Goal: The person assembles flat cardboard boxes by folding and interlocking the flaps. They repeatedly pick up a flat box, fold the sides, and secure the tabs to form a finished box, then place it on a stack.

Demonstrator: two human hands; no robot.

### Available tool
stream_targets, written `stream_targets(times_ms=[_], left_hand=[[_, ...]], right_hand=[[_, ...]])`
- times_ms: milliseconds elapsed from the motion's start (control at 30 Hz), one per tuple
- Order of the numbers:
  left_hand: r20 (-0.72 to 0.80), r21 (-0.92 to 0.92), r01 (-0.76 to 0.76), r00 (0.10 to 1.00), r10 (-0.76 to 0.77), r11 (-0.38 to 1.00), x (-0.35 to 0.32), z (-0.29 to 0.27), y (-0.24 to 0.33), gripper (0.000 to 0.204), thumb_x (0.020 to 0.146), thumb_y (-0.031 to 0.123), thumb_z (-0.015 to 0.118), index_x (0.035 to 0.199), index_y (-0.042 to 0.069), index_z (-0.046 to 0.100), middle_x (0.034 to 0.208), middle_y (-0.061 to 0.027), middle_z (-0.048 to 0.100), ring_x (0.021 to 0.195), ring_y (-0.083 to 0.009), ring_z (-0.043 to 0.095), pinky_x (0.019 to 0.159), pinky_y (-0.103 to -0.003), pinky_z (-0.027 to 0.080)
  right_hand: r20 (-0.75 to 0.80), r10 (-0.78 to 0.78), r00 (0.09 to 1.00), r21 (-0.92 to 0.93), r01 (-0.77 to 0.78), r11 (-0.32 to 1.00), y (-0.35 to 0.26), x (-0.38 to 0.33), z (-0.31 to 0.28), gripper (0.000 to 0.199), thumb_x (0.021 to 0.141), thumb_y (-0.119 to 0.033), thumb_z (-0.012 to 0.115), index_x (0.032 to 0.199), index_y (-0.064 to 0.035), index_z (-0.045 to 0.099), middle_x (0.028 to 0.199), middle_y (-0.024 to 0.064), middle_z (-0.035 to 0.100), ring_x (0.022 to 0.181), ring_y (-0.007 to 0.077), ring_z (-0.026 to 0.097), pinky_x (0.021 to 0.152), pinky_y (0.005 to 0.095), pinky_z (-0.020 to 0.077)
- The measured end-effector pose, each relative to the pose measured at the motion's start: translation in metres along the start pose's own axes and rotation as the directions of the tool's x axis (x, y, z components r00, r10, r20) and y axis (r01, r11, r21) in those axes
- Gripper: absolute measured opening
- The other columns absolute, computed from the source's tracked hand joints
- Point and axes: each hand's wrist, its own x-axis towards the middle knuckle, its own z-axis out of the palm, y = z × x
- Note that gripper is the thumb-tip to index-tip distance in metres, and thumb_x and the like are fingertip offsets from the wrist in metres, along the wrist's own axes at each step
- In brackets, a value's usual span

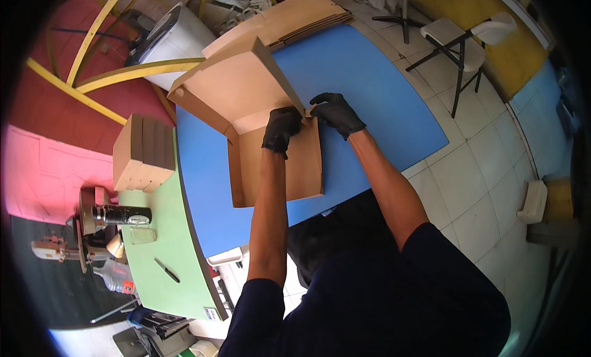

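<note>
While the box [271, 135] lies half-folded on the blue tabletop [369, 86], both gloved hands, left [282, 129] and right [335, 112], pinch its upright flap, fingers closed on the card near a flat stack [289, 21].

Brown cardboard box [277, 157] – black gloves – blue table [369, 86].

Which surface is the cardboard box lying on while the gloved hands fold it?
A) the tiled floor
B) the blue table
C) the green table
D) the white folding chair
B: the cardboard box lies flat on the blue table, with the left hand and the right hand pressing its raised flap; the green table beside it bears other things.
</note>
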Motion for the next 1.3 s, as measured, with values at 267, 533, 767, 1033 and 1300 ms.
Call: stream_targets(times_ms=[267,533,767,1033,1300], left_hand=[[-0.003,-0.101,0.169,0.985,-0.17,0.98,-0.012,0.0,0.035,0.012,0.086,0.003,0.061,0.084,-0.004,0.07,0.068,-0.0009,0.057,0.053,-0.0094,0.049,0.05,-0.025,0.038],[0.01,-0.162,0.007,1.0,-0.005,0.987,-0.02,0.001,0.035,0.013,0.087,0.007,0.064,0.087,-0.004,0.071,0.074,-0.0029,0.062,0.06,-0.0102,0.056,0.056,-0.025,0.045],[0.053,-0.267,0.088,0.996,-0.077,0.96,-0.024,0.001,0.046,0.017,0.09,0.01,0.066,0.098,-0.005,0.071,0.077,-0.0038,0.064,0.064,-0.0108,0.059,0.06,-0.024,0.049],[-0.012,-0.325,0.268,0.958,-0.288,0.907,-0.022,0.006,0.062,0.016,0.089,0.007,0.067,0.097,-0.006,0.073,0.075,-0.0046,0.063,0.06,-0.0123,0.056,0.056,-0.027,0.046],[0.0,-0.251,0.128,0.991,-0.132,0.96,-0.015,0.011,0.043,0.021,0.084,0.018,0.074,0.088,-0.002,0.074,0.075,-0.0113,0.069,0.063,-0.0202,0.065,0.059,-0.033,0.05]], right_hand=[[-0.004,0.02,1.0,0.147,-0.019,0.989,0.0,-0.007,0.005,0.042,0.081,-0.001,0.07,0.123,0.0071,0.066,0.076,0.0054,0.063,0.057,0.0085,0.054,0.047,0.0238,0.0381],[0.026,0.023,0.999,0.115,-0.026,0.993,-0.003,-0.005,0.002,0.046,0.079,-0.001,0.069,0.124,0.0092,0.064,0.081,0.0088,0.064,0.059,0.0124,0.057,0.052,0.0267,0.0436],[-0.004,0.008,1.0,0.036,-0.007,0.999,-0.005,-0.003,0.009,0.05,0.08,-0.001,0.072,0.128,0.0073,0.062,0.078,0.0078,0.064,0.055,0.0105,0.051,0.048,0.0267,0.0399],[-0.019,-0.122,0.992,-0.16,0.118,0.98,-0.006,-0.003,-0.002,0.055,0.083,-0.003,0.073,0.133,0.0098,0.054,0.083,0.0153,0.069,0.063,0.0161,0.066,0.056,0.0287,0.0534],[0.048,-0.103,0.994,-0.207,0.11,0.972,-0.014,-0.022,0.002,0.056,0.087,-0.012,0.074,0.135,0.0088,0.053,0.098,0.0176,0.07,0.08,0.0193,0.071,0.065,0.0317,0.0578]])
